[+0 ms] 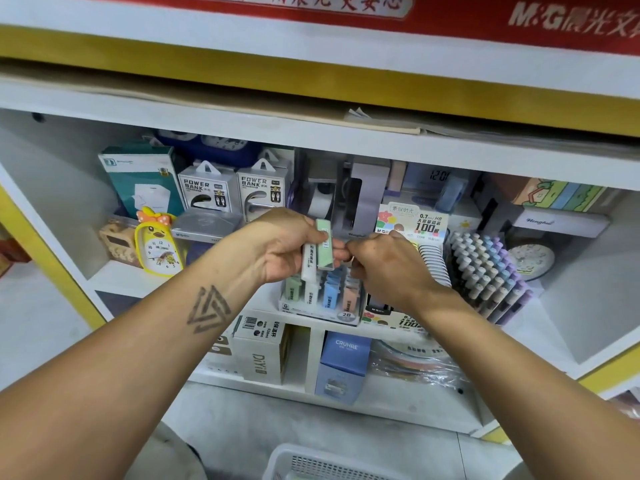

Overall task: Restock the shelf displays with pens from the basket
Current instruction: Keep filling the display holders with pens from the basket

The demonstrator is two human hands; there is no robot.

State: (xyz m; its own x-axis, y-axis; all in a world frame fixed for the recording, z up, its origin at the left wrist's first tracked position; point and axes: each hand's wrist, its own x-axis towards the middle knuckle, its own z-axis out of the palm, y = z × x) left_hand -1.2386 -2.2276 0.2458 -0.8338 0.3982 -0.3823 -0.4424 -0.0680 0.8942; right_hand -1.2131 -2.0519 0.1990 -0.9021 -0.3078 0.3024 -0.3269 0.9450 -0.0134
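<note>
Shelf (311,133): white, spans the frame.
Display (320,299): centre, rows of green, white, blue and pink cases.
Basket (311,462): white mesh, bottom centre; contents hidden.
Left hand (284,244): centre, grip clamped on two cases.
Right hand (384,261): just right of it, fingers curled, pinching toward the cases' edge; what it holds cannot be told.
Cases (320,251): one green, one white, slim, upright above the display. Likely light, rigid, smooth plastic; best pinched on the flat sides.
</note>
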